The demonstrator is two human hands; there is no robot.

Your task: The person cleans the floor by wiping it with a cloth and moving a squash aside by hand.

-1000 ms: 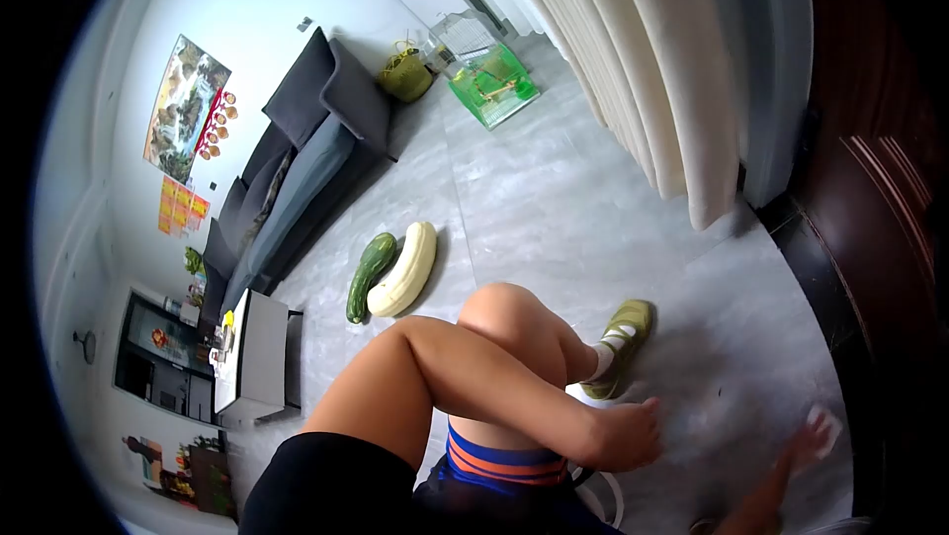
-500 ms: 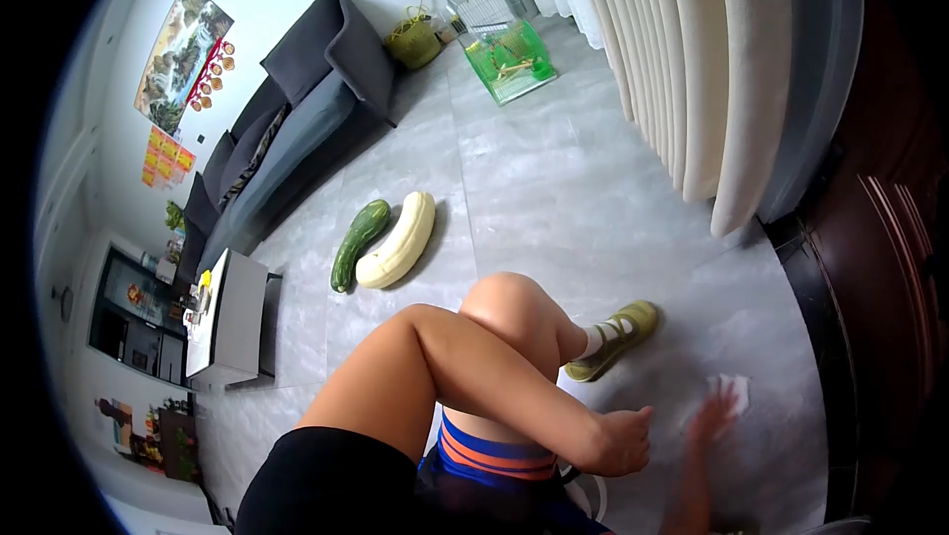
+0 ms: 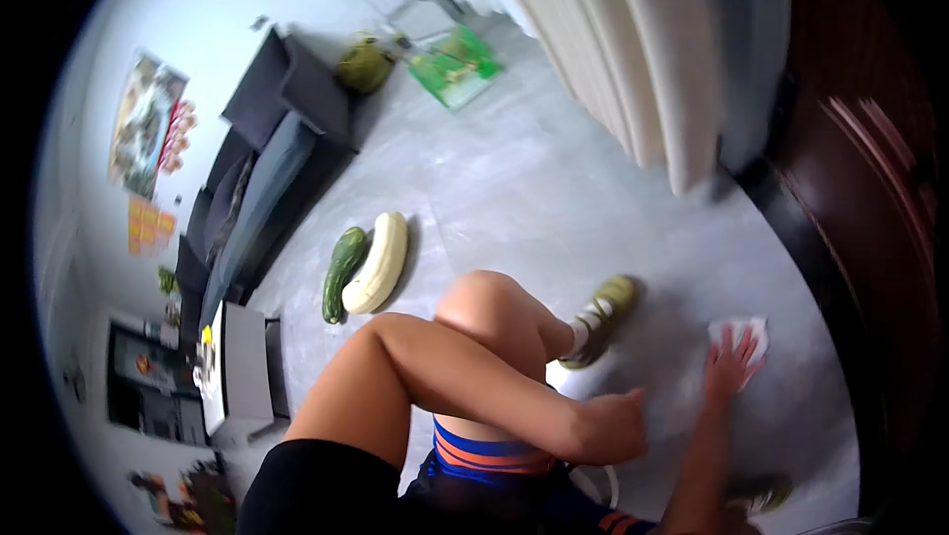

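Head view: a thin white tissue-like cloth (image 3: pixel 755 329), no clear long axis, lies on the grey tiled floor (image 3: pixel 524 169) beneath the right hand (image 3: pixel 729 368), grip spread, well apart from the left hand (image 3: pixel 611 428), whose blurred grip I cannot tell.

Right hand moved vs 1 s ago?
Yes: judged against the dark floor border, the right hand has shifted away from it; the gap is wider now.
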